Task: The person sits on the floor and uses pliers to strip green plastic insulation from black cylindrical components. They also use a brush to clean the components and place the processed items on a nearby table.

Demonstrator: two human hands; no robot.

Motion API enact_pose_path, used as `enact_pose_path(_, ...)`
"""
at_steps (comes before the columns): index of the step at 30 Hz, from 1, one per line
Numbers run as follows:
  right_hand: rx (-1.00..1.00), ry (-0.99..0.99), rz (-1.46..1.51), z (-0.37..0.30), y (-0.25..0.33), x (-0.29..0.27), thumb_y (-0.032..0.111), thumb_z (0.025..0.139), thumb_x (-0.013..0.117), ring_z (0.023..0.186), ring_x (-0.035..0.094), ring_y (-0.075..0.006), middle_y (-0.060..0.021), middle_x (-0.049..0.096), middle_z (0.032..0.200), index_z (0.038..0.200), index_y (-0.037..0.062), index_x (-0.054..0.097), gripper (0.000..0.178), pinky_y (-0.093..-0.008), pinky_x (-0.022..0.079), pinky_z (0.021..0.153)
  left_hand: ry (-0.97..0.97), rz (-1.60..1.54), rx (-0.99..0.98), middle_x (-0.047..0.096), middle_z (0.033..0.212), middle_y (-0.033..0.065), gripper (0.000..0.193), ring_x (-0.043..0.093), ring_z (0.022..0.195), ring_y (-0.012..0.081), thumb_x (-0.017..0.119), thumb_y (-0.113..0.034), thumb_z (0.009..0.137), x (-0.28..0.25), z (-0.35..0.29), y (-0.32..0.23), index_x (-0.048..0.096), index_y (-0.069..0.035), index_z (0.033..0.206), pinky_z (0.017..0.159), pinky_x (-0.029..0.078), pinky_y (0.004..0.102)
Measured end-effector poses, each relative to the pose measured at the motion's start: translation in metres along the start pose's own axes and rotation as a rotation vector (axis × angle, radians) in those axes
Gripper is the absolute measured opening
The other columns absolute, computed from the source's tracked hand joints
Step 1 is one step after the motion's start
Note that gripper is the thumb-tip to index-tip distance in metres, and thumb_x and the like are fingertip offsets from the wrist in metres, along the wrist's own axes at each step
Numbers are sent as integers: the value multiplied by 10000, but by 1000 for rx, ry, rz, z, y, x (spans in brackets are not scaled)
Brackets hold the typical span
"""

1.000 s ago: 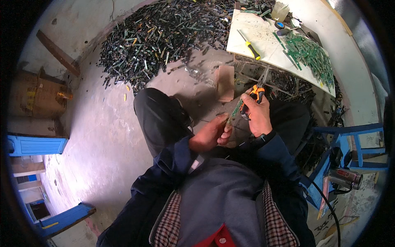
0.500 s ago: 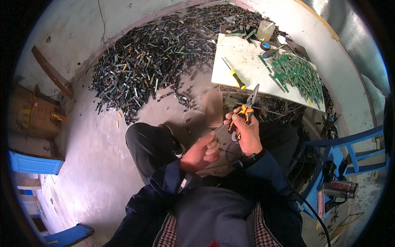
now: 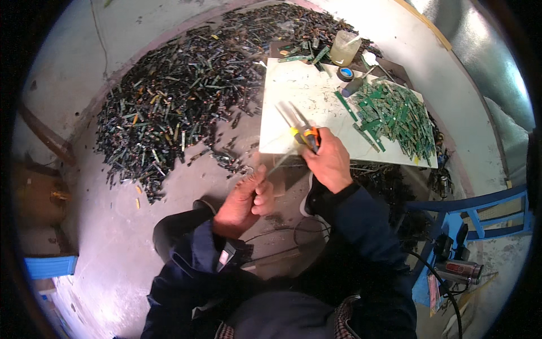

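My left hand is closed, with a thin, narrow greenish strip pinched between thumb and fingers, pointing up and to the right. My right hand is wrapped round the orange-and-black handles of a pair of pliers, over the near left part of a white board. A screwdriver with a yellow-and-black handle lies right beside the pliers. Motion smears both tools, and the fingertips of my right hand are partly hidden. A heap of green circuit-board strips lies on the board's right side.
A large pile of dark strips spreads over the floor at far left. On the board's far side stand a translucent cup and a roll of black tape. A blue chair with a metal flask is at right.
My right hand has moved forward from above my lap to the board, bringing the pliers beside the screwdriver. My left hand keeps its pinch on the strip. The whole view has shifted.
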State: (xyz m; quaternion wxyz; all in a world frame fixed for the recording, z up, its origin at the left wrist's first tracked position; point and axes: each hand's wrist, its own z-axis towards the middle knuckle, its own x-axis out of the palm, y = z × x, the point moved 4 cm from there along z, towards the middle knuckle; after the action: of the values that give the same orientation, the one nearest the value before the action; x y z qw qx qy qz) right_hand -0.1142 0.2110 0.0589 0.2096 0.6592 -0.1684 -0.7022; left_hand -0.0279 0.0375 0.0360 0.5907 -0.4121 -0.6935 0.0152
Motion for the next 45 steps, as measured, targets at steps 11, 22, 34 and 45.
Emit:
enact_pose_path(11, -134, -292, -162, 45, -14, 6, 241, 737, 677, 753, 598, -340, -169, 613, 818, 954, 32, 572, 319, -442, 485, 669, -33, 105, 39, 350, 539, -48, 381, 300, 420, 79, 409, -399, 994, -24, 37, -28, 400, -153, 703, 446, 265, 248)
enact_pose_path(22, -88, -418, -131, 44, -45, -6, 273, 710, 723, 859, 570, -364, -184, 608, 896, 991, 0, 607, 409, -463, 454, 752, -169, 203, 108, 403, 561, -9, 382, 343, 445, 91, 507, -362, 964, -30, 53, -13, 439, -108, 687, 445, 287, 233)
enact_pose_path(34, 41, -531, 331, 51, -61, -15, 328, 782, 727, 838, 575, -255, -140, 624, 908, 1001, -17, 627, 421, -362, 463, 745, -238, 490, 100, 425, 575, 4, 398, 363, 469, 88, 507, -377, 959, -33, 61, -7, 444, -97, 683, 429, 282, 240)
enact_pose_path(45, 7, -447, 507, 199, -62, -116, 401, 802, 685, 654, 585, -144, -105, 601, 828, 1285, -44, 453, 697, -264, 458, 604, -254, 592, 76, 432, 585, -9, 408, 374, 510, 83, 492, -412, 955, -35, 59, -9, 472, -97, 696, 472, 300, 249)
